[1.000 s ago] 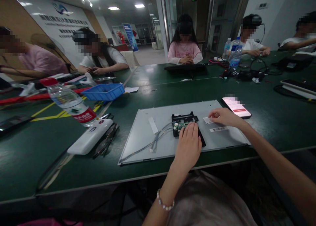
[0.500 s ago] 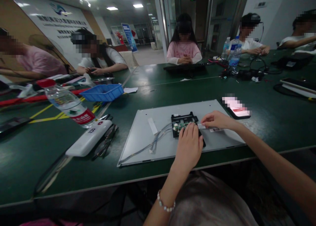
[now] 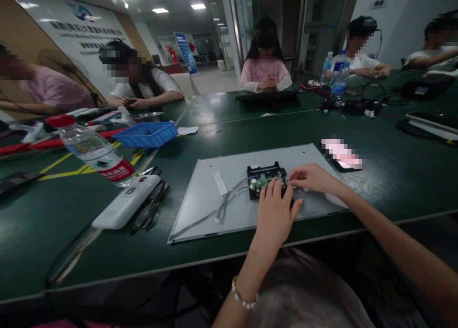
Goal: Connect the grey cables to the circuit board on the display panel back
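A black plastic frame [image 3: 280,165] with a green circuit board [image 3: 264,181] in it lies on a flat grey-white panel [image 3: 196,194]. My left hand [image 3: 275,208], a bead bracelet at its wrist, rests over the frame's near right part with fingers stretched out and thumb apart. The hand hides part of the board. Beside the frame's right edge, my right hand [image 3: 315,179] pinches a small pale strip [image 3: 292,184], mostly covered by the fingertips. Grey cables [image 3: 232,195] run from the board's left side across the panel.
Left of the panel are a white power bank [image 3: 125,204], dark-framed glasses [image 3: 152,206] and a tilted water bottle [image 3: 103,158]. A blue tray [image 3: 146,136] sits behind them. Right lies a lit phone [image 3: 341,155]. Several people sit around the green table [image 3: 211,132].
My left thumb has spread away from the fingers. My right hand has shifted slightly left and down, covering more of the pale strip. The view has moved slightly.
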`<state>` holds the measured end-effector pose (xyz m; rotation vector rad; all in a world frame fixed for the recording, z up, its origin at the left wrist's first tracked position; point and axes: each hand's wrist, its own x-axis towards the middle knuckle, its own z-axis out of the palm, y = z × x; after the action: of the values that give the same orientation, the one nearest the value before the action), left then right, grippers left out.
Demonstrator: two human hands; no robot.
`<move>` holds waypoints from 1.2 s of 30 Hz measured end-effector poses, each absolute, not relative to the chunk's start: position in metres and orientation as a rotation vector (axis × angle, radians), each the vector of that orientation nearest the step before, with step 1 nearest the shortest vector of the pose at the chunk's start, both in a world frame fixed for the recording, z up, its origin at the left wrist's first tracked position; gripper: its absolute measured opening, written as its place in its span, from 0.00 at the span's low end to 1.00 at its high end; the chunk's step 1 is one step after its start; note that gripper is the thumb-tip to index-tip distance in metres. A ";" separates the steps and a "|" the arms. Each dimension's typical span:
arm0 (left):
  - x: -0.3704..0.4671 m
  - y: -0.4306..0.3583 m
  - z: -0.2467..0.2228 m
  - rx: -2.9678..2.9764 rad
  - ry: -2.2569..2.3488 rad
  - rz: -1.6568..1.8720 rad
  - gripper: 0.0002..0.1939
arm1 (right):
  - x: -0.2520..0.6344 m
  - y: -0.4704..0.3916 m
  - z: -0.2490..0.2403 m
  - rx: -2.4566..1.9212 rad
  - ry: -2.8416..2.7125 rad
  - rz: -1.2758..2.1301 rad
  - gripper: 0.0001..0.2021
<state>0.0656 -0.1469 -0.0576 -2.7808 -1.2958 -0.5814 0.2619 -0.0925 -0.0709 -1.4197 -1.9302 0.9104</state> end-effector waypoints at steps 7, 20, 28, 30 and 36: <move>0.065 -0.147 -0.061 -2.765 -1.289 -0.631 0.17 | 0.260 -0.099 -0.066 -1.417 -1.970 0.790 0.08; 0.063 -0.148 -0.061 -2.800 -1.314 -0.651 0.17 | 0.261 -0.101 -0.068 -1.416 -1.976 0.731 0.08; 0.049 -0.149 -0.042 -2.808 -1.318 -0.762 0.19 | 0.263 -0.104 -0.065 -1.422 -1.913 0.688 0.08; 0.031 -0.138 -0.030 -2.767 -1.360 -0.816 0.19 | 0.264 -0.105 -0.065 -1.421 -1.901 0.636 0.09; -0.042 -0.079 0.000 -2.482 -1.812 -0.827 0.18 | 0.264 -0.105 -0.066 -1.392 -1.879 0.558 0.10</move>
<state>-0.0422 -0.0788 0.0002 -2.4816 -1.8117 -0.8271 0.2640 -0.1046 -0.0657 -1.3915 -1.8789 0.5583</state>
